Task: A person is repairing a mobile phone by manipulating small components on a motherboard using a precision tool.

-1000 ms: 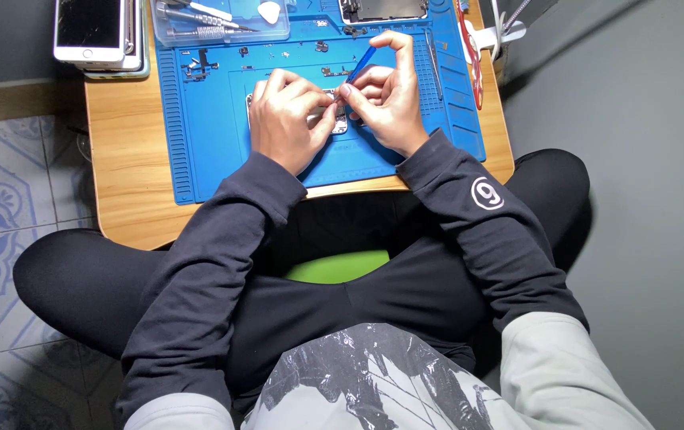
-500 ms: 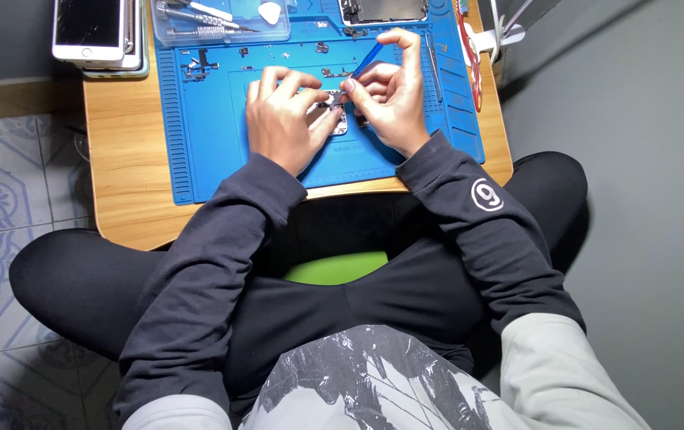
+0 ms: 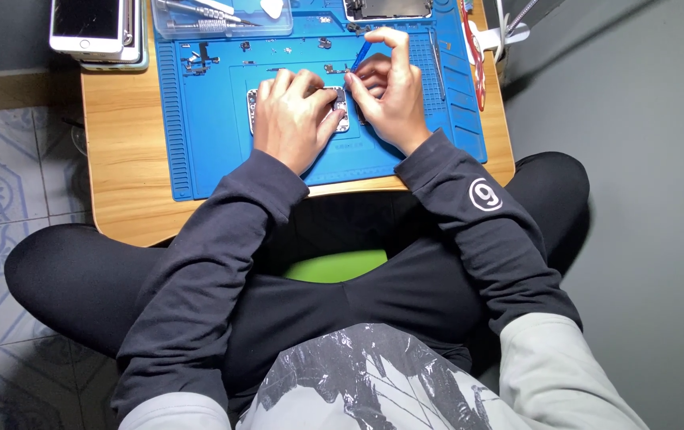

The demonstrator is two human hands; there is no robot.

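1. A small opened phone (image 3: pixel 340 110) is laid flat near the middle of a blue work mat (image 3: pixel 198 143), which is spread over a low wooden table (image 3: pixel 123 159).
2. The phone is covered for the most part by the left hand (image 3: pixel 294 119); its fingers are laid flat and close together over the phone and pressed down on it, so only the two ends of the phone are seen.
3. A thin blue tool (image 3: pixel 360 54) is pinched between the thumb and forefinger of the right hand (image 3: pixel 390 95), with the other fingers curled beneath.
4. The tool is held slanted, its lower end pointed towards the right end of the phone; whether the tip is touching the phone cannot be told.
5. The two hands are set just beside each other, nearly touching above the phone.
6. Small screws and loose parts (image 3: pixel 198 57) are scattered over the upper left of the mat.
7. A clear tray (image 3: pixel 222 20) with metal tools in it is placed at the far edge of the mat.
8. A white phone (image 3: pixel 91 24) is stacked on another device at the far left corner of the table, well apart from the hands.
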